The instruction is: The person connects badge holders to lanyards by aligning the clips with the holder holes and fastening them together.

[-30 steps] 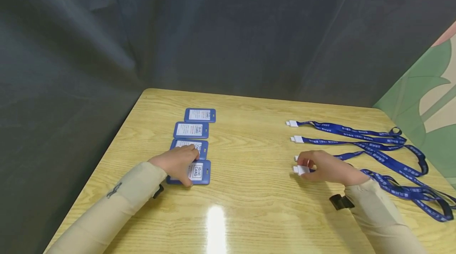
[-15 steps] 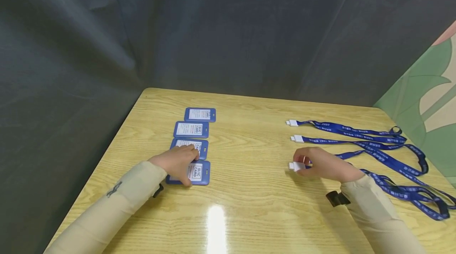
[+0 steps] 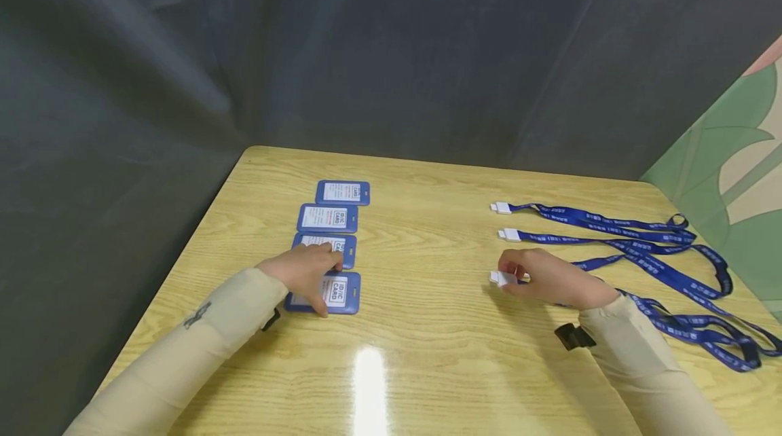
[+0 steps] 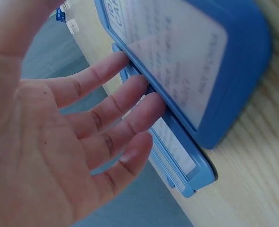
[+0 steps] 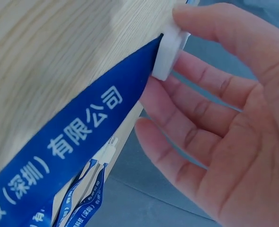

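Observation:
In the head view my left hand [image 3: 303, 275] spans the nearest blue badge holder [image 3: 349, 293], thumb at its near edge and fingers at its far edge. The left wrist view shows those fingertips [image 4: 154, 105] against the rim of this badge holder [image 4: 224, 118], in the seam beside another badge holder [image 4: 201, 170]. My right hand [image 3: 552, 278] pinches the white clip [image 5: 168, 54] of a blue lanyard [image 5: 82, 125] between thumb and fingers. The lanyard's printed strap trails away to the right; in the head view the hand partly hides it.
More blue badge holders [image 3: 327, 218] lie in a column going back at left. Other lanyards lie at right with white clips [image 3: 509, 235] pointing left; their straps [image 3: 660, 269] cross. Dark cloth [image 3: 403, 56] hangs behind the wooden table [image 3: 421, 354].
My right hand has drawn the lanyard's white clip left and slightly back, its strap shifting along. The left hand stays at the nearest badge holder, almost still.

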A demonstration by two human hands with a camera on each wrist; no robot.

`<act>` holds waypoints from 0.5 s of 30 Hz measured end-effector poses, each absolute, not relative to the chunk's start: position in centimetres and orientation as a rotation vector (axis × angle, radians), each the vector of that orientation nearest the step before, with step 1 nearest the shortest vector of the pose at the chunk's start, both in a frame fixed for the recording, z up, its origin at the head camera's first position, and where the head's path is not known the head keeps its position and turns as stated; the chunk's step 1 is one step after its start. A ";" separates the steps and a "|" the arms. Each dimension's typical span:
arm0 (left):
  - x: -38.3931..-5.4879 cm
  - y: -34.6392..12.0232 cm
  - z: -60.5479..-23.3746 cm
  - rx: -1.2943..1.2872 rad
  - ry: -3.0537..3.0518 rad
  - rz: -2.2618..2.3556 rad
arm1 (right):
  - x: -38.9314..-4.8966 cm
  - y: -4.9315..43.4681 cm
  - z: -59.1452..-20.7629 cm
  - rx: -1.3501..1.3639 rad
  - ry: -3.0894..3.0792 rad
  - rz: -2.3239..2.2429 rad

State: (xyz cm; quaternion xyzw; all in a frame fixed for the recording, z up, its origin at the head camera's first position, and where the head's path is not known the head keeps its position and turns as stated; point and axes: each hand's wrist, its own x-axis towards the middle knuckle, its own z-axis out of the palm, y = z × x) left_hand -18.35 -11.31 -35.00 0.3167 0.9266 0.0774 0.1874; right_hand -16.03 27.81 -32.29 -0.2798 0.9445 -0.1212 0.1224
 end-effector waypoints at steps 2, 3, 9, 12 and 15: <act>-18.4 -11.3 -34.9 0.875 2.604 0.223 | -16.0 27.7 -32.2 -0.804 2.756 -0.347; -18.4 -11.3 -34.9 0.871 2.603 0.223 | -16.0 27.7 -32.2 -0.804 2.755 -0.347; -18.4 -11.3 -34.7 0.855 2.604 0.211 | -15.9 27.5 -32.1 -0.830 2.756 -0.318; -18.3 -11.3 -34.6 0.857 2.604 0.201 | -15.8 27.3 -32.0 -0.863 2.771 -0.312; -18.3 -11.3 -34.6 0.862 2.603 0.197 | -15.8 26.9 -31.9 -0.908 2.789 -0.308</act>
